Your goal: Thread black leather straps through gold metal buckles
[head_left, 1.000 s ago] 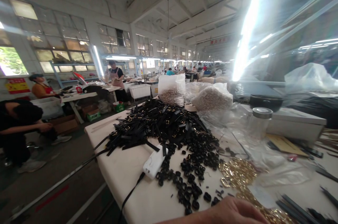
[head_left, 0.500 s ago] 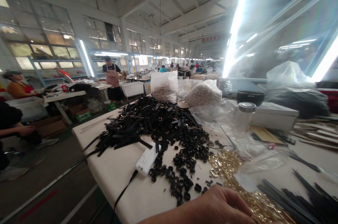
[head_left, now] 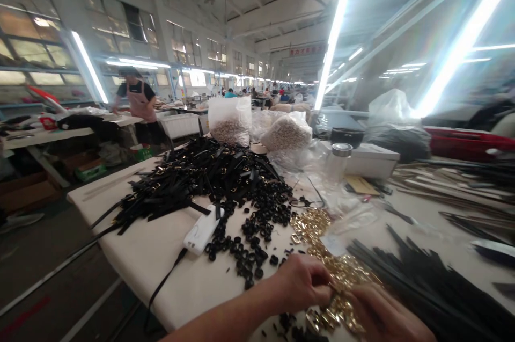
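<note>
Gold buckles [head_left: 311, 223] are spread in a heap on the table [head_left: 137, 264], partly covered by the left hand [head_left: 301, 280] and the right hand [head_left: 388, 315]. The fingers of both are bent; whether anything is gripped cannot be told. Black loops [head_left: 249, 261] are scattered to the left, black strips [head_left: 428, 280] laid to the right; beyond, black straps [head_left: 205, 173] are piled before two filled bags [head_left: 229, 128].

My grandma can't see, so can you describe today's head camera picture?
A person's left hand and right hand are close together over shiny gold pieces on a pale table. Black rings and a heap of black straps lie to the left.
</note>
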`<state>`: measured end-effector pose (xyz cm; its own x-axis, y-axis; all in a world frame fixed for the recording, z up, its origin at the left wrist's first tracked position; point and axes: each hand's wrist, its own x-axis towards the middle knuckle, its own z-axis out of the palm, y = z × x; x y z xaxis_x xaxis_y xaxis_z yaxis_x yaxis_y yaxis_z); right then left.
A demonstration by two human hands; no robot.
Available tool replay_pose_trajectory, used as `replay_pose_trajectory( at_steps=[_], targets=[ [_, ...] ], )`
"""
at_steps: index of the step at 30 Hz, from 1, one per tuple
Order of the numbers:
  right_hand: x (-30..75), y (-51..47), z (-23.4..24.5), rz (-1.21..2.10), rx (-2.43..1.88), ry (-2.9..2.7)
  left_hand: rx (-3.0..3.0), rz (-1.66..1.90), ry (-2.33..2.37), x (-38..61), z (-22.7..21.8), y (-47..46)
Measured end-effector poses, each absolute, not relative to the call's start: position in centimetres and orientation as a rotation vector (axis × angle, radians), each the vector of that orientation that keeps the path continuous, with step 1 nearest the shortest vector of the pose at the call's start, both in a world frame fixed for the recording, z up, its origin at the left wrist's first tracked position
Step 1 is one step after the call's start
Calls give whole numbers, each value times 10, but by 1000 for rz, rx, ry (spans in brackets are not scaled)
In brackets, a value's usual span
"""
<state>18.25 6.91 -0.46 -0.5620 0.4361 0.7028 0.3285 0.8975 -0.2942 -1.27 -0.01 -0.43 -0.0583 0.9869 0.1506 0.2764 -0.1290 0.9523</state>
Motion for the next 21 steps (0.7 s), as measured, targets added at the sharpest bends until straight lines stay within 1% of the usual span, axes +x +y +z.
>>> replay_pose_trajectory(
  at_steps=[2, 5, 11, 17, 21],
  targets=[
    [180, 62, 2, 134, -602, -2121, 1315, 1258, 1353, -9, -1, 0],
    [179, 52, 11, 188, -651, -2022, 1015, 1290, 1256, -3, 3, 2],
    [182, 44, 18, 171, -696, -1919, 769, 1320, 1113, 1, 9, 1],
    [170, 38, 7, 530, -828, -2270, 659, 1360, 1025, 3, 5, -1],
    [160, 35, 0, 857, -877, -2159, 709, 1299, 1052, 5, 1, -1]
  ],
)
